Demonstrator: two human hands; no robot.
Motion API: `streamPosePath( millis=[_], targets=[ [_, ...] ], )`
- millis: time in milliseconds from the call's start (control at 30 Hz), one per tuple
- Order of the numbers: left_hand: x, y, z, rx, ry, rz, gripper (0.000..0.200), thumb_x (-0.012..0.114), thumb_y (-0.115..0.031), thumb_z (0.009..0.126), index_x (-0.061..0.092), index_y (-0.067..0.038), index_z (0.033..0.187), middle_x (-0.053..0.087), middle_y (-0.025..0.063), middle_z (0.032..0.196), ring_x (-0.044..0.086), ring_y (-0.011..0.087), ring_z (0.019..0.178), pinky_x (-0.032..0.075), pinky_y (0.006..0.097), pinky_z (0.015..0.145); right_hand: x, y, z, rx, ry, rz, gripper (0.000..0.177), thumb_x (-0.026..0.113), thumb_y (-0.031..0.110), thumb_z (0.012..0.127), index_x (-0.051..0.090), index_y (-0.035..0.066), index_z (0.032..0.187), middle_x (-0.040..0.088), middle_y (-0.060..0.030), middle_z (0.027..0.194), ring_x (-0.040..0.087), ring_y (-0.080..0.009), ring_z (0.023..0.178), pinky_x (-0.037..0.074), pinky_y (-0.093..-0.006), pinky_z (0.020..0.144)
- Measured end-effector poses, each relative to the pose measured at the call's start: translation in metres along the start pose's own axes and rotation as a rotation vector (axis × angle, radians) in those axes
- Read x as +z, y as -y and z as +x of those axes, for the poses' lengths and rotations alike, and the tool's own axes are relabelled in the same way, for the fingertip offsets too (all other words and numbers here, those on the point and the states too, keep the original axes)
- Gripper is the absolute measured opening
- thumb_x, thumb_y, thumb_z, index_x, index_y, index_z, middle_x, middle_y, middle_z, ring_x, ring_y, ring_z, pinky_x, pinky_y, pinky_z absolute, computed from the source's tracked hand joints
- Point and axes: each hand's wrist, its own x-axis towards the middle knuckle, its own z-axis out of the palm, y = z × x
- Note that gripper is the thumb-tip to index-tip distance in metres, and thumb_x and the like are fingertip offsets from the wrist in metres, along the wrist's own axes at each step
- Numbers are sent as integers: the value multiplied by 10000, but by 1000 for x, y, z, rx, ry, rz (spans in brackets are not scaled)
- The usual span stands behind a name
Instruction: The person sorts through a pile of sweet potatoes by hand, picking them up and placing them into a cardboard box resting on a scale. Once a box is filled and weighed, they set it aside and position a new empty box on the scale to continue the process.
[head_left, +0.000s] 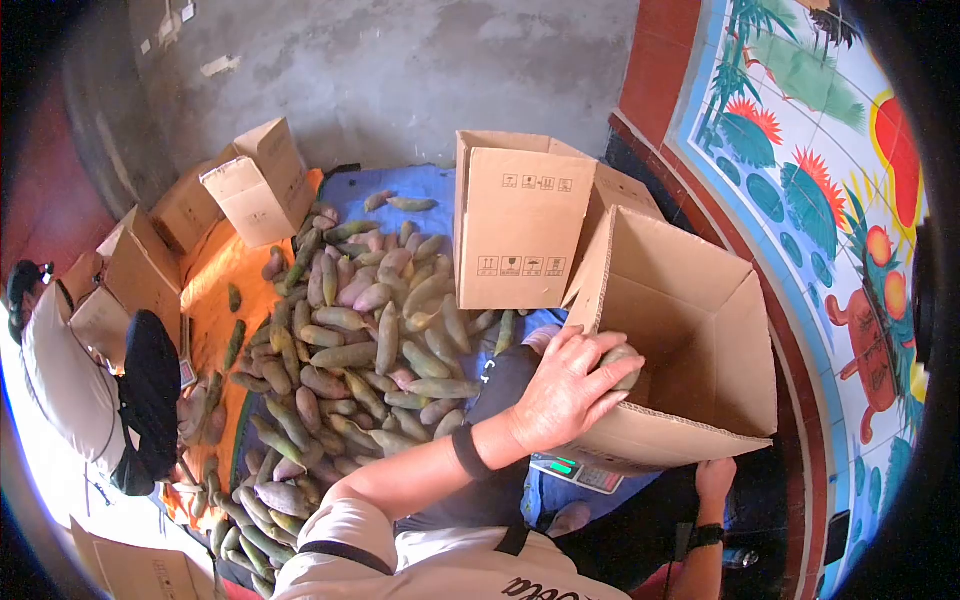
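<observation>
Left hand (570, 390) grips a sweet potato (622, 362) at the box (700, 330) rim; right hand (715, 478) beside it, grip cannot be told. The tilted box may slide off the scale (580, 472) under added weight.

box (700, 330): matt brown cardboard | wall (400, 70): rough grey concrete | mural (830, 170): glossy painted tile

Open cardboard box (720, 330) with mouth wide and mostly bare inside, left hand (568, 392) with a fruit (622, 362) across its near rim, second upright box (515, 220) close behind, fruit pile (360, 340) crowding the left, tiled wall (830, 200) hemming the right
</observation>
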Motion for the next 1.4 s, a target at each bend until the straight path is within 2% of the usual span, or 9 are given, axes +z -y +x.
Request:
streamPosePath(
  millis=[233,500,700,767,833,967,1033,1233,1400],
  targets=[
    [-17,9,-32,-87,-112,-61,400,595,-171,731,492,-16,1086,474,174,1149,454,336,1061,353,430,915,1,-2,0,-32,-21,49,180,573,97,682,614,-11,820,592,-224,829,548,-412,784,440,-469,702],
    [-63,92,-177,-506,-100,446,397,619,-86,663,512,-28,1041,503,153,1100,470,332,1012,379,416,864,2,-4,1,20,33,12,162,576,80,686,583,-46,787,571,-240,785,546,-407,751,436,-474,676],
    [-125,126,-369,-1143,68,829,359,571,-121,658,528,-35,1004,490,149,1134,449,337,1051,370,440,865,3,-5,1,24,86,-66,137,587,69,674,577,-40,758,568,-242,757,546,-411,721,436,-472,653],
    [-151,103,-392,-1617,349,890,466,634,-116,662,509,-94,1111,418,123,1246,384,309,1150,364,439,900,1,-4,2,29,110,-80,135,586,73,680,577,-38,756,569,-240,755,547,-409,724,435,-472,651],
    [-163,87,-442,-1796,394,988,619,649,-143,671,408,-181,1239,333,124,1317,298,307,1226,317,489,941,-2,-2,3,34,132,-97,132,585,77,686,577,-36,755,570,-238,753,547,-407,726,435,-472,649],
    [-165,59,-449,-1804,378,905,631,613,-234,720,339,-249,1288,327,159,1321,306,315,1228,244,517,986,-6,8,5,-8,72,-39,126,572,73,704,582,-37,764,570,-240,762,547,-407,733,434,-471,644],
    [-160,67,-459,-1878,330,860,804,665,-269,690,210,-273,1353,289,163,1352,284,340,1245,205,508,1020,-6,8,5,-35,43,-18,126,567,70,709,583,-39,770,569,-241,766,547,-407,735,434,-470,643],
    [-155,86,-464,-1896,249,832,844,706,-244,650,227,-261,1345,325,150,1324,367,322,1186,241,502,993,-10,15,7,-28,10,-6,122,556,63,722,585,-38,784,573,-240,783,547,-407,749,437,-464,654],
    [-160,93,-458,-1855,338,893,828,698,-245,646,245,-265,1339,396,157,1251,356,324,1185,243,483,986,-13,15,7,3,74,-39,131,555,61,725,589,-34,809,578,-237,794,548,-410,768,441,-459,672]
  ],
)
